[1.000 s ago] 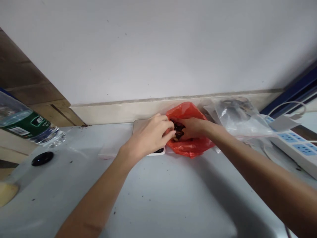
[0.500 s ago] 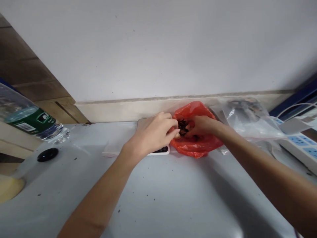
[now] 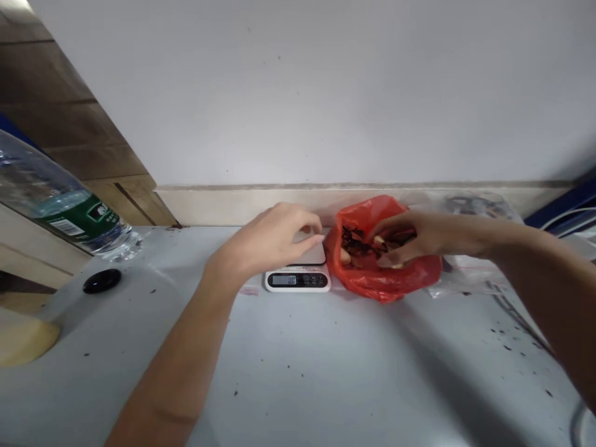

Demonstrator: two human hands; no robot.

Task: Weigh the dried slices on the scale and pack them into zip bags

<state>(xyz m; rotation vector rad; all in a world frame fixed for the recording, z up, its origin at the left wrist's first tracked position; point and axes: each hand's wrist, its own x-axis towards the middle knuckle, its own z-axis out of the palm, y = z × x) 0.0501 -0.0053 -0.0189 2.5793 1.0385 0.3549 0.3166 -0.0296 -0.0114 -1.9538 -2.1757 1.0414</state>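
Note:
My left hand (image 3: 274, 239) hovers over a small white digital scale (image 3: 298, 280), hiding much of its plate. Its thumb and fingers are curved and slightly apart, with nothing visible between them. The scale's display appears to read 0.0. Right beside the scale stands a red plastic bag (image 3: 379, 287) with its mouth open. Inside are dark, dried strips and slices (image 3: 357, 243) and some paler pieces. My right hand (image 3: 416, 233) reaches into this bag from the right, its fingers spread among the pieces. Whether a piece sits between its fingertips is hard to make out.
A water bottle (image 3: 88, 217) with a green label stands at the left, near a black round lid (image 3: 102, 280) and a pale yellowish object (image 3: 28, 338). Clear plastic bags (image 3: 465, 276) lie behind my right arm. Dark crumbs (image 3: 507, 347) dot the table; a wall rises behind.
My left hand has drawn away from the bag's rim to the left, uncovering the scale's display. My right hand has shifted rightward within the bag and its fingers have spread, showing more of the contents.

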